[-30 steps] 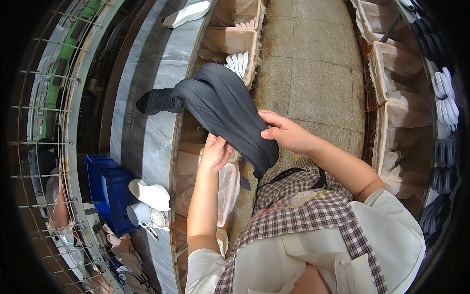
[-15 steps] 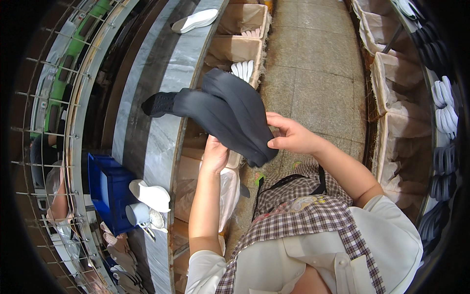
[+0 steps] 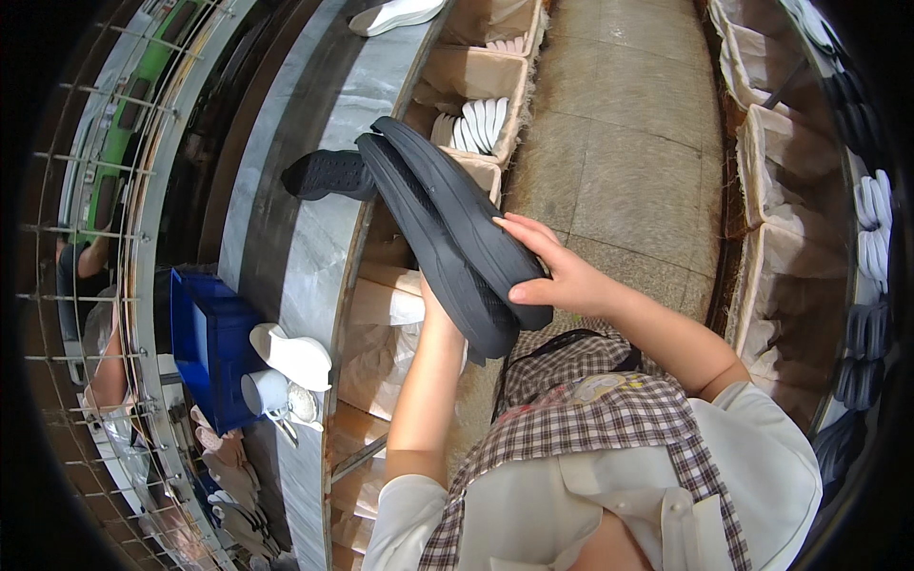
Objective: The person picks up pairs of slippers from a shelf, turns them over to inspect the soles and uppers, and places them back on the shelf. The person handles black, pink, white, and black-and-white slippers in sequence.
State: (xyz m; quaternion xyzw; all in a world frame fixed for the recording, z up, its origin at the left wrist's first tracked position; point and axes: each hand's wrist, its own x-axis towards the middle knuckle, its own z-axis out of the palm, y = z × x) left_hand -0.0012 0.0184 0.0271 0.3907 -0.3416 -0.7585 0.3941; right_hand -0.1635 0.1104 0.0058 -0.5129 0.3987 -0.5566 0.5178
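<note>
Two long black shoe soles (image 3: 447,228) are held together, slanting from upper left to lower right above the edge of a grey conveyor belt (image 3: 286,247). My right hand (image 3: 557,276) grips their lower end from the right. My left hand (image 3: 438,309) reaches up under them and is mostly hidden behind the soles. A dark perforated shoe part (image 3: 328,174) lies on the belt just left of the soles.
A white sole (image 3: 395,13) lies far up the belt. White parts (image 3: 295,354) and a white cup (image 3: 265,390) sit beside a blue crate (image 3: 214,347). Cardboard bins (image 3: 481,90) with white soles line the belt; more bins (image 3: 790,190) stand across the tiled aisle.
The black soles were turned from a broad flat face to edge-on and tilted steeper. My right hand slid down to their lower end.
</note>
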